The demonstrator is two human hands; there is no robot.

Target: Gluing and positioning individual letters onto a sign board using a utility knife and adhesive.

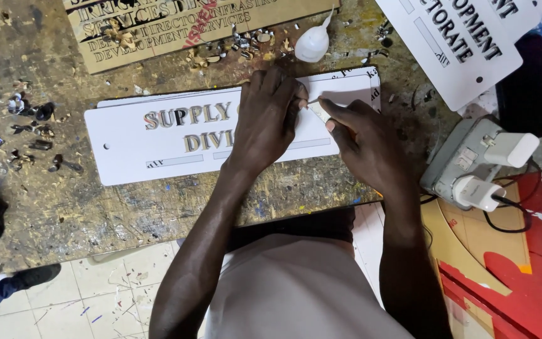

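At the left edge of the scarred wooden worktop [64, 213] lies a scatter of small dark offcuts [32, 135]. Along the far edge, left of centre, sits a brown cut-out board [158, 31] with letter shapes removed and a litter of small letter pieces [246, 47] at its near side. In the middle of the worktop lies a long white sign plate [158, 141], its length running left to right, with raised metallic letters [186, 116] stuck on in 2 rows. The left hand [268, 119] lies palm down on the plate's middle, fingers pressed together and bent at the tips, thumb and forefinger pinching a thin pale strip [315, 108]. Just beyond it, near the far edge, stands a small white glue bottle [313, 43] with a pointed nozzle. The right hand [365, 141] rests on the plate's right end, forefinger stretched out to the same strip, the other fingers curled under; whether they grip anything cannot be told. At the far right corner lies another white sign [453, 44], and at the right edge a grey power strip [465, 157] carries 2 white plug adapters [512, 149].
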